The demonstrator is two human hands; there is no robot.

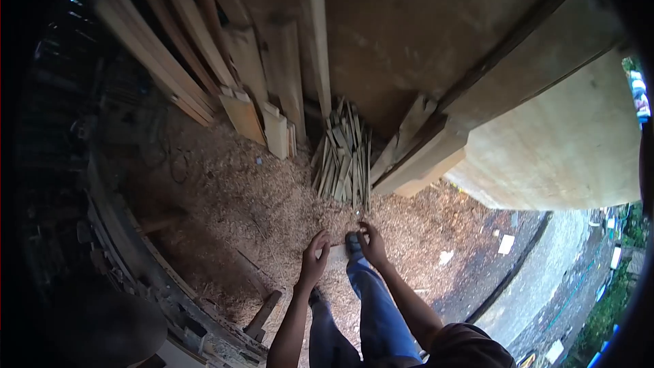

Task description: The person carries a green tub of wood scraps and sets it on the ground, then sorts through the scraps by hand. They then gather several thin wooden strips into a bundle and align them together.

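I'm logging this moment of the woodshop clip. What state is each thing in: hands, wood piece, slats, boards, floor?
left hand: open, fingers touching the wood piece
right hand: curled over the piece's other end
wood piece: level, between both hands
thin slats: bundled, standing against the wall
boards: leaning upright
floor: covered with sawdust

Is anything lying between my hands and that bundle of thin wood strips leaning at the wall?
Nothing visible blocks it. Between the left hand, the right hand and the bundle of strips lies only sawdust-covered floor. The hands appear to hold a small wood piece.
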